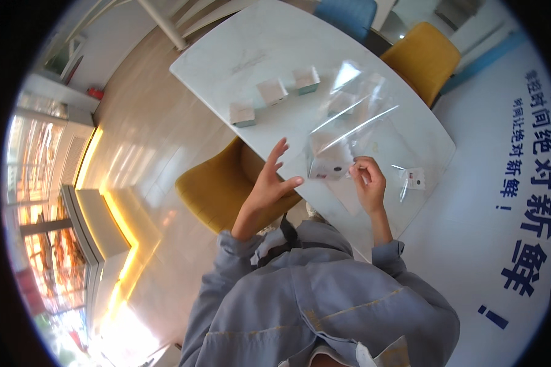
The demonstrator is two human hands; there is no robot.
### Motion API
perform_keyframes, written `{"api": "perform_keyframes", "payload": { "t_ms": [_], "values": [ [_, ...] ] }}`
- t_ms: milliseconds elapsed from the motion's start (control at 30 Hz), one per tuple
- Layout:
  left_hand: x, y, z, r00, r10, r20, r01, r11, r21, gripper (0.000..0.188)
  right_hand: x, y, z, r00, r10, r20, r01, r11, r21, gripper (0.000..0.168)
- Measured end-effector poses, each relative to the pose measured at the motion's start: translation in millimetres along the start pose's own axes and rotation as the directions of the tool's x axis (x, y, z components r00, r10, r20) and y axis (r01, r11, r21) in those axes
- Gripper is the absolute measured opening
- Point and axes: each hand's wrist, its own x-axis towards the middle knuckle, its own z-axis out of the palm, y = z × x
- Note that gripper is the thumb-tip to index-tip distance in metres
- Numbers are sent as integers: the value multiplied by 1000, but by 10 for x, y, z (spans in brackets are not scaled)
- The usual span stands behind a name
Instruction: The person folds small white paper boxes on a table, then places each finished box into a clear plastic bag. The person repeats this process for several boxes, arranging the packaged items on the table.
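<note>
My right hand (368, 180), its thumb and forefinger together, touches the right edge of a printed paper bag or box (329, 160) near the table's front edge. Whether it pinches the paper is hard to tell. My left hand (278, 179) is raised to the left of that item, fingers spread, holding nothing. Clear plastic film (362, 114) lies behind and partly over the item, with bright reflections. A small printed card or packet (416, 178) rests on the table at the right, beside more clear film.
Several small open paper boxes (272, 91) stand farther back on the white marble-look table (229, 41). A yellow chair (211, 192) is tucked at the left edge; another yellow chair (424, 59) and a blue chair (349, 18) stand beyond. A wall bearing large writing is on the right.
</note>
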Motion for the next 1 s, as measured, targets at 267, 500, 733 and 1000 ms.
{"api": "perform_keyframes", "payload": {
  "t_ms": [267,500,733,1000],
  "values": [
    [-111,13,-339,997,59,56,-50,988,-149,87,85,-302,355,902,69,426,-146,978,150,96],
    [-210,17,-122,958,266,111,-249,957,-150,87,120,-271,309,775,-24,631,-86,986,144,99],
    [-320,-166,-129,950,304,-69,-309,948,-75,103,432,381,75,769,-75,635,144,988,-58,67],
    [-988,-292,-396,959,-130,-252,61,963,-263,74,1204,884,-740,935,-327,136,354,847,-396,86]
  ]
}}
